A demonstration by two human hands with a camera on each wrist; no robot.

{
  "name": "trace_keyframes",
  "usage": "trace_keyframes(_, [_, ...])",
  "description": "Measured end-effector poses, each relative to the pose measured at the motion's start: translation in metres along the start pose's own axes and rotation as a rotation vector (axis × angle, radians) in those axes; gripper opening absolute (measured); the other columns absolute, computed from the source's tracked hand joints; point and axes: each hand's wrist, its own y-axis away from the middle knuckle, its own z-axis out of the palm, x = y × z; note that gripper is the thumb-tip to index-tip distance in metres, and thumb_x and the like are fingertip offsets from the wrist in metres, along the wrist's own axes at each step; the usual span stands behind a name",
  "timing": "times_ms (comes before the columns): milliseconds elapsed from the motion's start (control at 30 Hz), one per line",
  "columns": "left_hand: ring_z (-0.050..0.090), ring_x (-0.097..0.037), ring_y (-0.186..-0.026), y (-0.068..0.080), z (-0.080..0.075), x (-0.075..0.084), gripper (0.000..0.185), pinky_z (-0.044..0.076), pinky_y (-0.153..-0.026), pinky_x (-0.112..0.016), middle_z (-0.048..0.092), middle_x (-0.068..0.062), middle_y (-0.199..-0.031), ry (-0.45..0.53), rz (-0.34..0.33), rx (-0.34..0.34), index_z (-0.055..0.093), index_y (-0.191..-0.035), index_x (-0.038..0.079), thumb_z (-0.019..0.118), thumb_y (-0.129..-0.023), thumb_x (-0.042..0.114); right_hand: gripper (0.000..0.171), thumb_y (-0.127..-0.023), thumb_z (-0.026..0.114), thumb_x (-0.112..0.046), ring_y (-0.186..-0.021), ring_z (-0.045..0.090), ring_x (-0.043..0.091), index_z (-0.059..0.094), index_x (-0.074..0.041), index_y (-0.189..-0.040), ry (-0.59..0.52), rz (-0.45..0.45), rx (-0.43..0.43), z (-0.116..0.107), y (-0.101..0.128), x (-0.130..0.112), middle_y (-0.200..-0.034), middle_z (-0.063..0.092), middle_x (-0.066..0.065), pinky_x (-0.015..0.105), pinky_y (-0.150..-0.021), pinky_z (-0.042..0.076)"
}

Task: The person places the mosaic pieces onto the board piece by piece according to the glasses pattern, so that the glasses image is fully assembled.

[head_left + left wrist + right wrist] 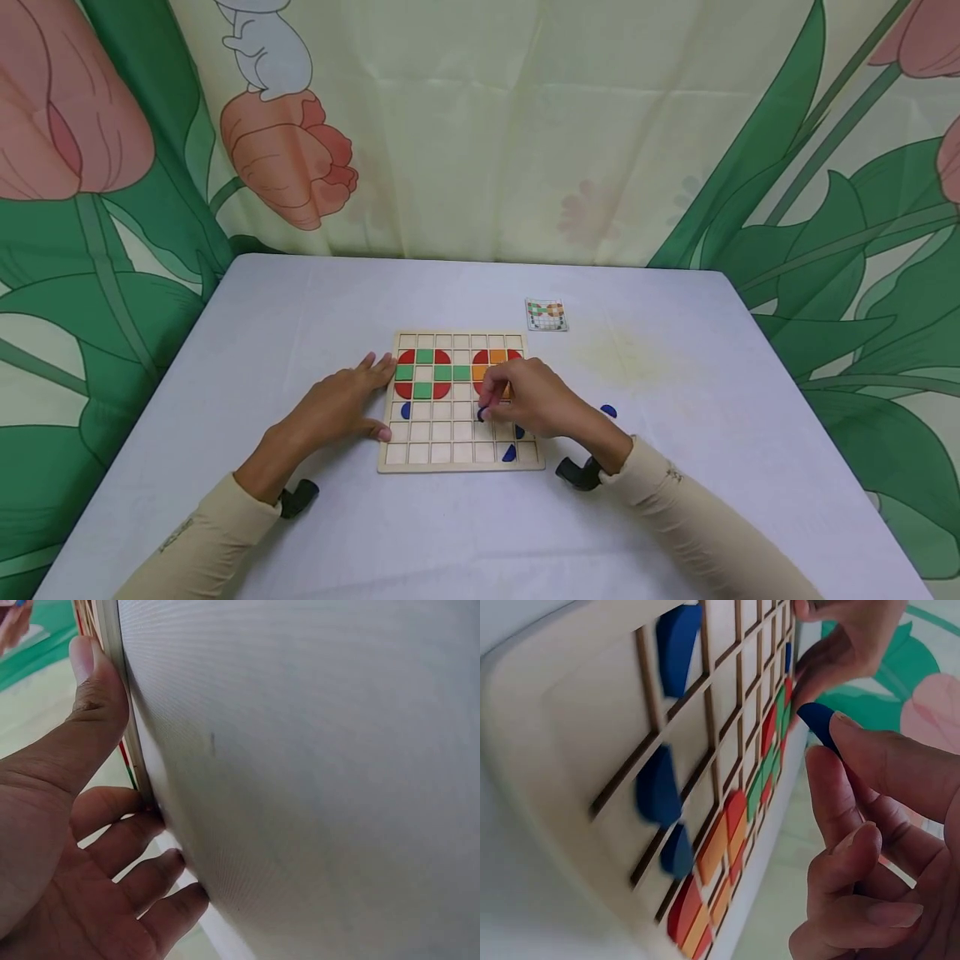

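A wooden grid board [457,467] lies in the middle of the table, with red, green and orange tiles [423,373] in its upper rows. My left hand [384,397] rests flat against the board's left edge, thumb [96,679] along the rim. My right hand [483,408] hovers over the board's middle right and pinches a small blue curved piece [819,724] between thumb and fingers. Three more blue pieces [406,410] [519,432] [510,453] sit in lower cells. In the right wrist view the board [562,727] fills the left side, with blue pieces [657,787] in its cells.
A loose blue piece [609,411] lies on the white table [675,467] right of the board. A small pattern card [546,314] sits behind the board's right corner. A flowered curtain [480,125] hangs behind the table.
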Motion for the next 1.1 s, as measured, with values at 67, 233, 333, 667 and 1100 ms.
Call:
trace_keyframes(67, [0.032,-0.04,-0.148,0.0,-0.001,0.001,0.112,0.043,-0.105,-0.062,0.036,-0.013,-0.159,0.003,0.0,-0.001,0.036,-0.154,0.01,0.091,-0.062,0.042,0.017,-0.081,0.084,-0.021,-0.078,0.059,0.011,0.068,-0.027,-0.079,0.006,-0.018,0.0,0.004,-0.005,-0.006,-0.074,0.064,-0.014,0.031,-0.068,0.047])
trace_keyframes(233, [0.032,-0.04,-0.148,0.001,-0.002,0.001,0.111,0.042,-0.105,-0.063,0.036,-0.013,-0.159,0.006,0.004,-0.008,0.035,-0.154,0.01,0.09,-0.063,0.043,0.017,-0.081,0.083,-0.021,-0.085,0.06,0.01,0.068,-0.028,-0.077,0.015,-0.055,-0.018,0.016,-0.018,-0.019,-0.074,0.064,-0.017,0.029,-0.071,0.047])
trace_keyframes(333, [0.031,-0.04,-0.148,0.001,-0.002,0.0,0.111,0.041,-0.106,-0.063,0.035,-0.013,-0.16,0.01,0.006,-0.013,0.035,-0.154,0.01,0.09,-0.064,0.043,0.017,-0.082,0.083,-0.02,-0.083,0.06,0.008,0.068,-0.027,-0.077,0.018,-0.098,-0.032,0.022,-0.026,-0.026,-0.073,0.065,-0.017,0.027,-0.071,0.048])
trace_keyframes(667, [0.032,-0.041,-0.148,0.001,-0.004,-0.003,0.111,0.043,-0.105,-0.062,0.035,-0.014,-0.16,0.024,0.023,-0.018,0.036,-0.154,0.009,0.089,-0.063,0.044,0.013,-0.082,0.083,-0.02,-0.074,0.06,0.002,0.071,-0.024,-0.08,0.067,-0.166,-0.114,0.039,-0.049,-0.05,-0.074,0.065,-0.017,0.021,-0.067,0.048])
trace_keyframes(1100, [0.031,-0.04,-0.148,0.001,-0.004,-0.003,0.107,0.041,-0.105,-0.064,0.036,-0.014,-0.159,0.03,0.049,-0.003,0.036,-0.153,0.008,0.089,-0.065,0.04,0.017,-0.081,0.083,-0.018,-0.068,0.058,0.005,0.069,-0.026,-0.075,0.157,-0.142,-0.193,0.056,-0.068,-0.066,-0.069,0.063,-0.013,0.023,-0.058,0.047])
